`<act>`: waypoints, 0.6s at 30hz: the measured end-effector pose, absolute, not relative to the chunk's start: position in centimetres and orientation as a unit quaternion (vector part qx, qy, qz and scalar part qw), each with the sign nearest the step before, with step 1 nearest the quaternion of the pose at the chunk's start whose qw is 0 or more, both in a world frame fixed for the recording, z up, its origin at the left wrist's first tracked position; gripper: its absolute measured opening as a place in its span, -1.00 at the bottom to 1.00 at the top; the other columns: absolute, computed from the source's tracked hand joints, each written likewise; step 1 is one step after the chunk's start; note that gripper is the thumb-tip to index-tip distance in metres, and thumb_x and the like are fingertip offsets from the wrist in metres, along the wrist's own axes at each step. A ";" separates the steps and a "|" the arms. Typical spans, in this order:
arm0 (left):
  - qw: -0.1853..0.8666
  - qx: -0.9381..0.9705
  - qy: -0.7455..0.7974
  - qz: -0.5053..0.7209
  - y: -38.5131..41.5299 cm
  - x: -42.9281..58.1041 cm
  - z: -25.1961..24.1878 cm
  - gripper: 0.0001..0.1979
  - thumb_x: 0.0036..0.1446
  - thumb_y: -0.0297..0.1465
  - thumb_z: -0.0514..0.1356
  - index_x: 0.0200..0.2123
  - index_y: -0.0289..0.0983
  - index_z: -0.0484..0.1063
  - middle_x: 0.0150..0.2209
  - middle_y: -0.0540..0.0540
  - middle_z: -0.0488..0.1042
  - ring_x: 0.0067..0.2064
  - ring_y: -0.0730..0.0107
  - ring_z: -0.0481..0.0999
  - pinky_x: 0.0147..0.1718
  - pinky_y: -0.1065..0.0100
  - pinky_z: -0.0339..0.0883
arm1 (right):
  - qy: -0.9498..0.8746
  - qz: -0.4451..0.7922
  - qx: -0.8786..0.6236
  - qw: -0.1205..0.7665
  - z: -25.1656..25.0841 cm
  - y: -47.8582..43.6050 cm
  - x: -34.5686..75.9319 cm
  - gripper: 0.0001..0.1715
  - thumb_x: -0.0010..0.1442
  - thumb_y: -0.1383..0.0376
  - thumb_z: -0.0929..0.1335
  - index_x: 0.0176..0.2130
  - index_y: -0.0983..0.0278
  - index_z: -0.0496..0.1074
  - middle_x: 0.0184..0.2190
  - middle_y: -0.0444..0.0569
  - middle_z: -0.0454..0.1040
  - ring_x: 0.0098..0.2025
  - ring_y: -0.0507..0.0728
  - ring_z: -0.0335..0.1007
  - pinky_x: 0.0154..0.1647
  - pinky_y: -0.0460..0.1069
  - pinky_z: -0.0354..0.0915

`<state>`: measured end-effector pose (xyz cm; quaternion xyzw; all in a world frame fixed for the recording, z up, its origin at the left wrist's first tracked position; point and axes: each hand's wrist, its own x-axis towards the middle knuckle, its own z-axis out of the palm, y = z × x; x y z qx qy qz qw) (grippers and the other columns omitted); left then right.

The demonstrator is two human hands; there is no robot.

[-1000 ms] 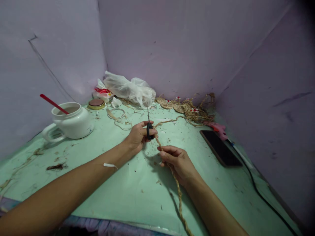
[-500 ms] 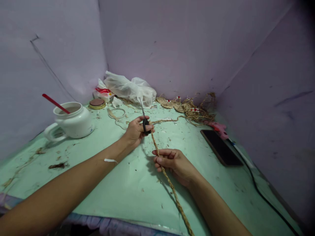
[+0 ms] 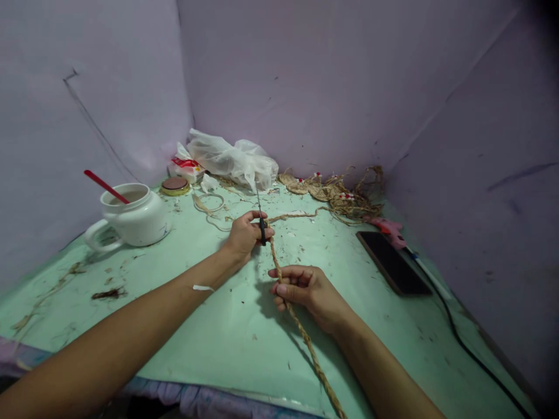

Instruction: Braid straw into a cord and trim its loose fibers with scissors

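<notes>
Small scissors (image 3: 262, 231) with black handles are held in my left hand (image 3: 243, 237), their thin blades pointing away from me. A braided straw-coloured rope (image 3: 312, 352) passes at the thumb tip of that hand; whether the thumb also pins it I cannot tell. Lower down, my right hand (image 3: 305, 291) grips the same rope between thumb and fingers. From there the rope runs toward me past the table's near edge. Beyond my left hand a thinner length of it bends right along the table. A white strip (image 3: 203, 288) lies on my left forearm.
A white mug (image 3: 138, 218) with a red stick stands left. Behind are a round tin (image 3: 175, 185), a plastic bag (image 3: 236, 160) and woven pieces with red beads (image 3: 332, 191). At right lie a phone (image 3: 393, 265), a pink glue gun (image 3: 388, 230) and its black cord.
The scissors have turned slightly in my left hand, so their handles now look narrower and edge-on. My right hand keeps its grip on the rope. The view has shifted a little.
</notes>
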<state>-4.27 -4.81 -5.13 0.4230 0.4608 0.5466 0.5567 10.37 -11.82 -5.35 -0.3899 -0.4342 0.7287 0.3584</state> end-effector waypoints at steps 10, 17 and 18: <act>0.424 0.555 0.550 0.457 -5.3 -5.8 -5.2 -0.70 -0.24 -0.33 0.24 -0.35 -0.28 0.35 -0.66 0.06 0.35 -0.66 0.52 0.28 -0.67 0.49 0.06 | -0.380 0.655 -0.427 0.494 -4.6 -11.0 11.1 -0.74 -0.22 0.26 0.47 -0.41 0.29 0.53 -0.49 -0.10 0.45 -0.56 -0.05 0.24 -0.57 -0.10 0.26; 0.040 0.856 0.438 0.272 -9.9 -7.2 -2.0 -0.58 -0.13 -0.35 0.12 -0.11 -0.23 0.29 -0.31 -0.06 0.45 -0.32 0.34 0.42 -0.31 0.36 0.22 | -0.374 0.607 -0.435 0.550 -4.2 -10.7 11.5 -0.74 -0.29 0.31 0.47 -0.46 0.32 0.50 -0.69 -0.18 0.36 -0.65 -0.05 0.19 -0.64 -0.11 0.17; 0.011 0.868 0.432 0.247 -10.3 -7.0 -1.9 -0.57 -0.13 -0.35 0.10 -0.09 -0.23 0.28 -0.29 -0.09 0.45 -0.30 0.29 0.42 -0.31 0.33 0.22 | -0.375 0.598 -0.439 0.555 -4.2 -10.6 11.5 -0.74 -0.29 0.32 0.47 -0.46 0.32 0.49 -0.70 -0.18 0.36 -0.65 -0.04 0.19 -0.64 -0.11 0.17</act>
